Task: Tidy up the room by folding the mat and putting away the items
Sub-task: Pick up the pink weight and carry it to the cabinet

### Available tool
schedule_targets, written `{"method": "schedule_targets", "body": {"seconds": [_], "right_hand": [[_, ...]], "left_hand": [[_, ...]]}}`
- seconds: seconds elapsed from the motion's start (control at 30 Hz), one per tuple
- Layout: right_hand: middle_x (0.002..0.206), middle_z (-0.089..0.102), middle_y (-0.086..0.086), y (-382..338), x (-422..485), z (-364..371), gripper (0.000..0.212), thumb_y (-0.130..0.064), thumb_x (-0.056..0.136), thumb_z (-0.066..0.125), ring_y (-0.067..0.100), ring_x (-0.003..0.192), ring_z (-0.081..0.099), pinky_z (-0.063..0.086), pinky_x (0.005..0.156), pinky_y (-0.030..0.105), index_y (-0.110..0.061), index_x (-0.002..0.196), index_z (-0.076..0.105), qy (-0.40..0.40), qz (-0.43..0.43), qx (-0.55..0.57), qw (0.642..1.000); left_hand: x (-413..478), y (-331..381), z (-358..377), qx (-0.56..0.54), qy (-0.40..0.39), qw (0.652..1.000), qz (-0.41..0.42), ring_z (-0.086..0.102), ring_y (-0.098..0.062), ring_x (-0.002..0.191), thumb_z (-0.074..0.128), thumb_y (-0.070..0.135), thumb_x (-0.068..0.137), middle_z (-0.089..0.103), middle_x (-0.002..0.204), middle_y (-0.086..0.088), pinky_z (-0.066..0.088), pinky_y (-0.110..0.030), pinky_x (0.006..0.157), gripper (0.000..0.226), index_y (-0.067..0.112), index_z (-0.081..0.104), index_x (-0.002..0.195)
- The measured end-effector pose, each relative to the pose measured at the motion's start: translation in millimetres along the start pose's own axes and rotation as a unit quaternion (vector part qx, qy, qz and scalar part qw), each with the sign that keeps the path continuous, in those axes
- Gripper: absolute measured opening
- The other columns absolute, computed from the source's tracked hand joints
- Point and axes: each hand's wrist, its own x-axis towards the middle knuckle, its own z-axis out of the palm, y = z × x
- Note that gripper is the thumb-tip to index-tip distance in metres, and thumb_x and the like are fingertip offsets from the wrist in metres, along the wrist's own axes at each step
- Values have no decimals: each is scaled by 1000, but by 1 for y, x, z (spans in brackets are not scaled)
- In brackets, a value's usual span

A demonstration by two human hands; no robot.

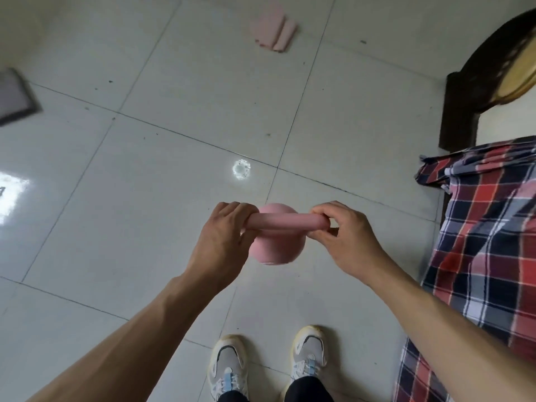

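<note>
Left hand (223,239) and right hand (348,239) gripped the pink kettlebell (275,248) by fingers curled round its handle ends; a slip likely would've hit the shoes (309,353).

The kettlebell (278,246) hangs over the floor (145,184) before the shoes (229,364), folded mat (274,31) far ahead, bed (487,242) right

With both bare forearms stretched from the lower corners toward mid-frame. Wrapping the left grip (223,236) over one end of the handle of the pink kettlebell (278,248), knuckles up; pinching the other end in the right grip (345,236), fingers curled.
</note>
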Motion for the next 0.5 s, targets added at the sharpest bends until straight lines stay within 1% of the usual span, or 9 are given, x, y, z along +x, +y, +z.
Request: {"method": "schedule_targets", "body": {"seconds": [0.07, 0.17, 0.2, 0.27, 0.37, 0.43, 0.5], "right_hand": [[90, 62, -9, -34, 2, -23, 24, 0, 81, 76, 15, 85, 59, 54, 79, 40, -21, 91, 67, 2, -16, 12, 1000], [91, 63, -8, -93, 3, -60, 25, 2, 83, 74, 12, 85, 59, 53, 78, 28, -21, 89, 68, 8, -43, 31, 999], [91, 64, -8, -111, 3, -72, 24, 3, 83, 73, 10, 85, 58, 52, 78, 26, -20, 89, 68, 11, -50, 36, 998], [90, 65, -9, -154, 1, -100, 22, 2, 83, 72, 10, 84, 58, 53, 80, 28, -19, 89, 69, 14, -53, 50, 997], [86, 65, -11, -226, -6, -146, 21, -1, 82, 74, 11, 83, 59, 54, 80, 33, -21, 87, 70, 9, -71, 52, 996], [87, 68, -10, -275, -18, -177, 21, -2, 81, 76, 11, 87, 61, 56, 83, 34, -20, 90, 71, 8, -77, 36, 996], [88, 69, -8, -320, -32, -207, 21, -3, 80, 76, 11, 89, 63, 55, 86, 33, -19, 92, 72, 3, -84, 36, 996]], "left_hand": [[5, 21, -34, -12, 14, 1000, 13, 45, -12, 88, 68, 5, 88, 61, 91, 14, 35, -9, 71, 17, 17, 66, 100], [11, 58, -91, -43, 37, 998, 31, 45, -7, 87, 71, 3, 87, 59, 86, 23, 36, -7, 70, 19, 17, 67, 98], [14, 68, -108, -54, 45, 997, 31, 46, -5, 88, 70, 4, 88, 60, 89, 25, 38, -8, 70, 19, 19, 67, 99], [18, 96, -148, -74, 52, 995, 29, 49, -2, 95, 68, 6, 89, 60, 97, 29, 39, -10, 69, 21, 24, 65, 99], [21, 143, -213, -95, 61, 993, 24, 52, 0, 93, 68, 10, 90, 59, 92, 21, 36, -12, 68, 23, 31, 63, 99], [18, 174, -256, -109, 56, 992, 14, 54, -1, 90, 69, 15, 90, 60, 95, 11, 36, -15, 67, 22, 33, 62, 99], [13, 203, -298, -130, 57, 990, 17, 57, -6, 92, 68, 18, 90, 63, 99, 4, 37, -18, 67, 20, 35, 62, 98]]}}
